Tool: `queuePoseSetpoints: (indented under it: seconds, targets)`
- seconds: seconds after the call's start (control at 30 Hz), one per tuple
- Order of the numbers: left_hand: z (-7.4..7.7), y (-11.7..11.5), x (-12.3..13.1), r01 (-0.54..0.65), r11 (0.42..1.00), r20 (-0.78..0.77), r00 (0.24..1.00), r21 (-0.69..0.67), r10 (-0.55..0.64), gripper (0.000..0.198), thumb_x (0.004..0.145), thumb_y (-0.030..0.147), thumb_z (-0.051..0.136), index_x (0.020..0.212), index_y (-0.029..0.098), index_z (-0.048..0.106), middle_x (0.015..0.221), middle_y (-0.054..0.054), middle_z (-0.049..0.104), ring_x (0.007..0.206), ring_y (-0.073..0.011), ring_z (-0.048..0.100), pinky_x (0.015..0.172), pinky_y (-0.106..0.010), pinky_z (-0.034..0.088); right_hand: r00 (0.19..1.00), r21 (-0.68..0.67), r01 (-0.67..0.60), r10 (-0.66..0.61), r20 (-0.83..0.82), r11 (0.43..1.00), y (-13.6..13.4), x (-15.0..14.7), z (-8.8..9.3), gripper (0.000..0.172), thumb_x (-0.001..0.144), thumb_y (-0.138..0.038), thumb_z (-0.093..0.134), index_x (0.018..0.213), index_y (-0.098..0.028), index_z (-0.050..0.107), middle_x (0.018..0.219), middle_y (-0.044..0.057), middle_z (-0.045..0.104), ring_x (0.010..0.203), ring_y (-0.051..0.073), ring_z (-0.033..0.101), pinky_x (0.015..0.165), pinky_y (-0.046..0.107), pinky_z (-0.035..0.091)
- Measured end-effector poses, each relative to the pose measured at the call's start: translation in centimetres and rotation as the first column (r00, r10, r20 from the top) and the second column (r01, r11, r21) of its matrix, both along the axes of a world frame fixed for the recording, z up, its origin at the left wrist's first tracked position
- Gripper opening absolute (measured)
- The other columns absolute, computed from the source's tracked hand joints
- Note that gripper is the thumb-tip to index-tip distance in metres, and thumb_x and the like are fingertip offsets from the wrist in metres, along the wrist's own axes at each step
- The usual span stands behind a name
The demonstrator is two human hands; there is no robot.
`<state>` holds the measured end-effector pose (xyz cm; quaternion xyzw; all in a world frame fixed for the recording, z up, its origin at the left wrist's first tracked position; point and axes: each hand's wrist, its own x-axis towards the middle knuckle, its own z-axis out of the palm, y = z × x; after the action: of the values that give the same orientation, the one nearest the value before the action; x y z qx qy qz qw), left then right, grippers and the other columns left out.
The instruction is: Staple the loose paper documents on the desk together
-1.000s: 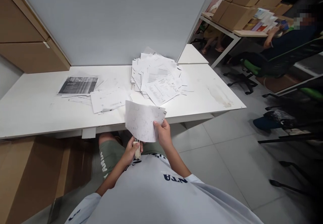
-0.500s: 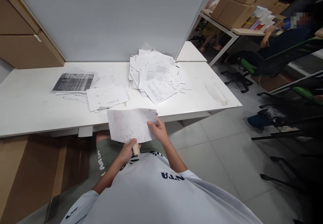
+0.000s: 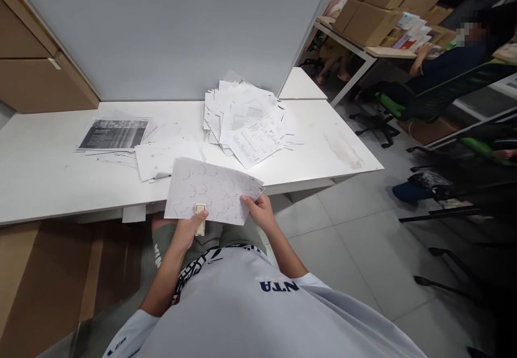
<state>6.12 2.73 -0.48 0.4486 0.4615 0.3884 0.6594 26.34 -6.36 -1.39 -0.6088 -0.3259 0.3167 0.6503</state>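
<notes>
- Paper sheets, with curved dark marks on the top face, are held at the near edge of the white table; clock directions are counted from them.
- Right hand, at four o'clock, is gripping the sheets by their right side: its thumb lies on the top face, and the other fingers are mostly hidden behind.
- Left hand, at seven o'clock, is closed on a small cream-coloured object, with the thumb pressed across it. This object overlaps the lower edge of the sheets; whether it clamps them, I cannot tell.
- At one o'clock, a large untidy paper pile lies on the table.
- At ten o'clock there are loose white papers, and beyond them a dark printed page.
- At twelve o'clock stands a grey partition.
- At two o'clock, well apart, a co-worker is seated.
</notes>
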Motion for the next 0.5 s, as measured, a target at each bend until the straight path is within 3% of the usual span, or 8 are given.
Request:
queuePoseSetpoints:
  seconds: [0.07, 0.17, 0.33, 0.5]
  targets:
    - [0.3, 0.2, 0.1, -0.021, 0.997, -0.017, 1.000, 0.077, 0.022, 0.057, 0.051, 0.039, 0.087, 0.100, 0.021, 0.065, 0.098, -0.007, 0.069, 0.113, -0.0277, 0.061, 0.101, -0.041, 0.048, 1.000, 0.008, 0.002, -0.002, -0.024, 1.000, -0.1, -0.1, 0.4, 0.040, 0.072, -0.055, 0.075, 0.087, -0.018, 0.073, 0.082, 0.005, 0.073, 0.081, 0.024, 0.066, 0.068, 0.035, 0.055]
    - [1.0, 0.4, 0.0, -0.036, 0.995, -0.047, 0.998, 0.093, 0.040, 0.057, 0.054, 0.038, 0.087, 0.104, 0.022, 0.065, 0.106, -0.007, 0.069, 0.124, -0.0290, 0.056, 0.112, -0.045, 0.039, 0.997, 0.010, -0.005, 0.006, -0.073, 1.000, -0.2, -0.5, 1.3, 0.039, 0.069, -0.055, 0.077, 0.083, -0.019, 0.072, 0.077, 0.006, 0.071, 0.084, 0.027, 0.067, 0.068, 0.037, 0.056]
    - [2.0, 0.3, -0.2, -0.069, 0.992, -0.027, 0.997, 0.104, 0.072, 0.061, 0.054, 0.036, 0.087, 0.109, 0.023, 0.065, 0.109, -0.006, 0.070, 0.125, -0.0287, 0.056, 0.117, -0.048, 0.034, 0.996, 0.026, -0.011, 0.013, -0.083, 1.000, -0.5, -0.9, 2.2, 0.032, 0.069, -0.049, 0.079, 0.078, -0.020, 0.070, 0.070, 0.006, 0.069, 0.089, 0.029, 0.067, 0.073, 0.041, 0.057]
    - [1.7, 0.0, -0.3, -0.069, 0.995, -0.017, 0.997, 0.068, 0.070, 0.064, 0.053, 0.035, 0.088, 0.111, 0.022, 0.066, 0.106, -0.007, 0.070, 0.118, -0.0289, 0.060, 0.113, -0.049, 0.038, 0.996, 0.028, 0.026, -0.024, -0.081, 0.999, -0.5, -0.9, 2.0, 0.031, 0.067, -0.046, 0.081, 0.080, -0.020, 0.070, 0.067, 0.004, 0.068, 0.087, 0.029, 0.067, 0.075, 0.042, 0.057]
